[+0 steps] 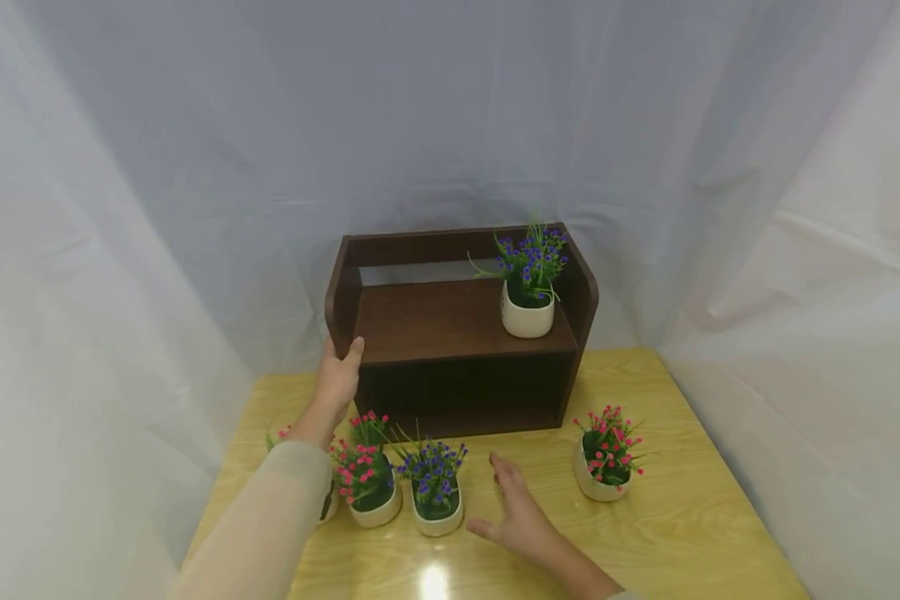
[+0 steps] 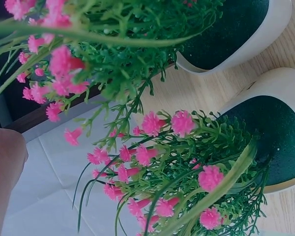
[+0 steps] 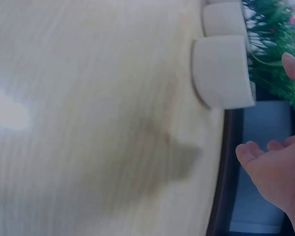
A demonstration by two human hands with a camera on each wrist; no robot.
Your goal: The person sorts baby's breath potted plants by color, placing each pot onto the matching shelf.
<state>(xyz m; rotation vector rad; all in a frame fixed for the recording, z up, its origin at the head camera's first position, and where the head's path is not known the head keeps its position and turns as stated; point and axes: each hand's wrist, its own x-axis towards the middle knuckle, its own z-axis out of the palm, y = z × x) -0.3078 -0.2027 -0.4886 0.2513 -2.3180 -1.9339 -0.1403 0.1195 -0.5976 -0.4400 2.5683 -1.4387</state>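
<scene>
My left hand (image 1: 337,379) grips the left side panel of a dark brown two-level wooden shelf (image 1: 435,321), thumb at the front edge. Above the table, my right hand (image 1: 521,521) holds nothing, its thumb and fingers spread. Closest to it is a white pot of purple flowers (image 1: 438,523), just left of the thumb. A white pot of pink flowers (image 1: 377,510) stands beside that one. Another pink-flowered pot (image 2: 280,113), partly hidden by my left forearm in the head view, shows at the right of the left wrist view.
A second pot of purple flowers (image 1: 527,319) sits at the right end of the shelf's upper board. On the table's right side stands another pot of pink flowers (image 1: 603,487). Pale curtains (image 1: 450,108) surround the light wooden table (image 1: 682,517) at the back and sides.
</scene>
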